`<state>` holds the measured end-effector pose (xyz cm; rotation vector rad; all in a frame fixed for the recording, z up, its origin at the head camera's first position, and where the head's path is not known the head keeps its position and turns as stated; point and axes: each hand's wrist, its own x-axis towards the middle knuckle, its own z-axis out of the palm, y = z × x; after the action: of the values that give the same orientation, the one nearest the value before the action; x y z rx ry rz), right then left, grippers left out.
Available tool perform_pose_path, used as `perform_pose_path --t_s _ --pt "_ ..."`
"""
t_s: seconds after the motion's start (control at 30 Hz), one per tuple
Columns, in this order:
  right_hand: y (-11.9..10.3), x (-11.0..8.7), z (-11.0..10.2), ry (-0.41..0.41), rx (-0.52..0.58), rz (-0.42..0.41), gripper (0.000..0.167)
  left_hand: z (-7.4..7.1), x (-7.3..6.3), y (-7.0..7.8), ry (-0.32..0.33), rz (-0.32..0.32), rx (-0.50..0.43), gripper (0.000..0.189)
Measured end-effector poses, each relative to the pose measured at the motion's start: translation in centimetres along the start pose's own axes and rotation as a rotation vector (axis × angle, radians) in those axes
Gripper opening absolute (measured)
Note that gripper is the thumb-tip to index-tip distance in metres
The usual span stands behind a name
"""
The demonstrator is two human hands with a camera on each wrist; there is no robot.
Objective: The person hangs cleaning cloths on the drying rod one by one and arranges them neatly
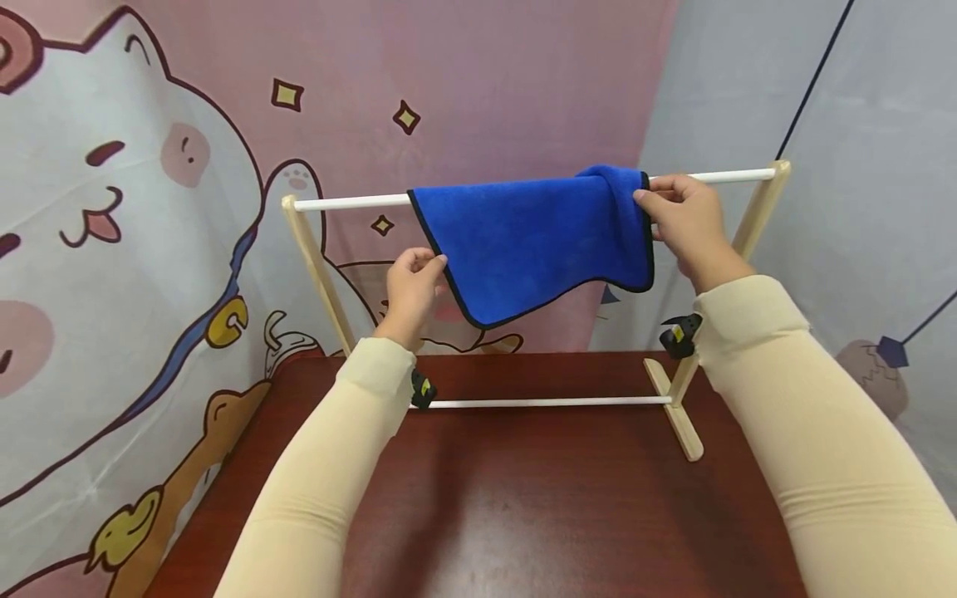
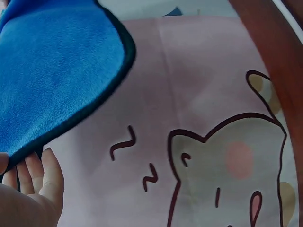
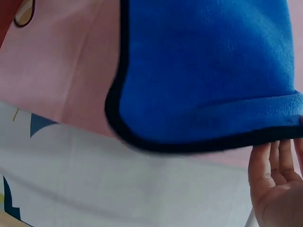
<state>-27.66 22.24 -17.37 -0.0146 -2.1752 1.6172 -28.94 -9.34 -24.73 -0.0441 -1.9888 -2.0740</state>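
Observation:
A blue towel (image 1: 523, 241) with black edging hangs over the white upper rod (image 1: 359, 202) of a wooden rack. Its upper right part is bunched and folded at the rod. On the towel's left edge, partway down, my left hand (image 1: 414, 286) pinches the black trim between thumb and fingers. Just below the rod, my right hand (image 1: 688, 220) pinches the right edge. In the left wrist view the towel (image 2: 61, 66) drapes above the fingers of that hand. The right wrist view shows the towel's rounded lower corner (image 3: 142, 137) hanging free, with a crease near the fingers.
The rack's wooden right post (image 1: 763, 208) stands on a foot (image 1: 676, 415) on the dark red table (image 1: 523, 498). A lower white rod (image 1: 553, 403) runs close above the tabletop. Behind stands a pink and white cartoon-printed cloth (image 1: 508, 91).

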Motion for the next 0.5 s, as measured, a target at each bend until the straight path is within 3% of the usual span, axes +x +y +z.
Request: perform_pose_path --t_s 0.2,0.5 --pt "-0.8 0.8 -0.5 0.032 0.083 0.04 0.011 -0.6 0.9 2.2 0.057 0.067 -0.021 0.009" --pt "-2.3 1.8 -1.3 0.058 0.238 0.146 0.016 -1.2 3.0 6.1 0.135 0.095 -0.189 0.004"
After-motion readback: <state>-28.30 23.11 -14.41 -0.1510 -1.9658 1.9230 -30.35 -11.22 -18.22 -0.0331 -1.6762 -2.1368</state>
